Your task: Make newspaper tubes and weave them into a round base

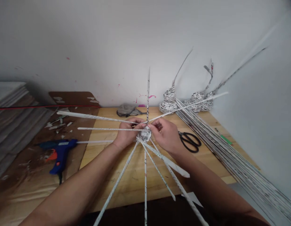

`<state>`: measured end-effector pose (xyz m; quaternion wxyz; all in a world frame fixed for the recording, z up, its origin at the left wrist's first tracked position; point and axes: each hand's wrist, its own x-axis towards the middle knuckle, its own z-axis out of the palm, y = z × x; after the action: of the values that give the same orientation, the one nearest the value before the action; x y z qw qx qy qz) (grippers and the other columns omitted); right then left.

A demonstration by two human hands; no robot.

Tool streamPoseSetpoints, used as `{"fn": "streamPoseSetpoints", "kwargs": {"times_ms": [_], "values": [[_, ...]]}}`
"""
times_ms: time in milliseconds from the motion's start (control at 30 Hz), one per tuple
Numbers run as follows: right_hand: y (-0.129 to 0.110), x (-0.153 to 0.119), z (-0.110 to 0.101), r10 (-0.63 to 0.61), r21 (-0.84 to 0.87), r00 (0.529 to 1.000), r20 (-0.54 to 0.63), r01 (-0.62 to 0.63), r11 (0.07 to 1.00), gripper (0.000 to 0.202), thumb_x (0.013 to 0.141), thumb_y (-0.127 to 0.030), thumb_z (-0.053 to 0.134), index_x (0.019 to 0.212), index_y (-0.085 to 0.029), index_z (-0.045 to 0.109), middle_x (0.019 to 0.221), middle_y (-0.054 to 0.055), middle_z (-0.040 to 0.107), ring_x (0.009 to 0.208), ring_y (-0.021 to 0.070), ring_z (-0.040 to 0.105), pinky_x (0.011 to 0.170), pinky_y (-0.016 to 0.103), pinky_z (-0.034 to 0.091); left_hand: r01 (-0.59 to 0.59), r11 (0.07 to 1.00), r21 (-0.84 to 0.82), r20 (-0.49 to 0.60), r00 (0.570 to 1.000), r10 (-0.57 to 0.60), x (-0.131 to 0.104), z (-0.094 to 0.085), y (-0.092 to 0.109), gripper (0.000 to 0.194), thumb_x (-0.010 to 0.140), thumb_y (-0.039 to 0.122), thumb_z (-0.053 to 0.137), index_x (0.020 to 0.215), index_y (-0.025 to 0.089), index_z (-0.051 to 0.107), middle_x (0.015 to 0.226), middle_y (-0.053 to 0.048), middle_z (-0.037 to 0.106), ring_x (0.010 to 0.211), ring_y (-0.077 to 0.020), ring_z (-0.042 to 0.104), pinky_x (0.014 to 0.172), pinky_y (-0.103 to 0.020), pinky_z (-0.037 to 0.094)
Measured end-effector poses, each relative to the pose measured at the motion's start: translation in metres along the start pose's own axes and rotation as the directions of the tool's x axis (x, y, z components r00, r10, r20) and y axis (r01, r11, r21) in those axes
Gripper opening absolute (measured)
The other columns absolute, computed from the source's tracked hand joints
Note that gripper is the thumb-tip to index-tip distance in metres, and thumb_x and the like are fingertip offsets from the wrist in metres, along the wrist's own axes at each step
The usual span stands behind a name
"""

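A small round weave of rolled newspaper (145, 134) sits between my two hands, above the wooden tabletop. Long paper tubes (122, 185) spread out from it in several directions, and one stands up toward the wall. My left hand (129, 131) grips its upper left edge, thumb and fingers closed around the tubes. My right hand (165, 133) pinches a paper tube at the upper right edge, with its fingertips close to those of my left hand. Just where the fingertips meet, the fine crossing of the tubes is partly hidden.
Black-handled scissors (191, 142) lie right of my right hand. A bundle of paper tubes (220, 150) runs along the right side. Woven gourd shapes (167, 102) stand at the back, near a grey cloth (128, 110). At left, a blue glue gun (63, 153) lies on brown cardboard (25, 194).
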<state>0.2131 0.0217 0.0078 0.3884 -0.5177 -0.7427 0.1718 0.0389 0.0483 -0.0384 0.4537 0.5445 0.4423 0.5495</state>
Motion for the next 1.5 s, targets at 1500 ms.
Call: {"fn": "streamPoseSetpoints", "kwargs": {"times_ms": [1500], "values": [[0.134, 0.052, -0.096, 0.293, -0.613, 0.934, -0.206, -0.357, 0.705, 0.018, 0.090, -0.026, 0.057, 0.094, -0.015, 0.071, 0.098, 0.013, 0.073, 0.092, 0.0227, 0.063, 0.078, 0.030, 0.040, 0.229, 0.956, -0.184, -0.106, 0.962, -0.251, 0.010, -0.010, 0.032, 0.024, 0.052, 0.032, 0.088, 0.065, 0.020, 0.072, 0.063, -0.004, 0.068, 0.057, -0.0165, 0.058, 0.052, -0.028, 0.049]]}}
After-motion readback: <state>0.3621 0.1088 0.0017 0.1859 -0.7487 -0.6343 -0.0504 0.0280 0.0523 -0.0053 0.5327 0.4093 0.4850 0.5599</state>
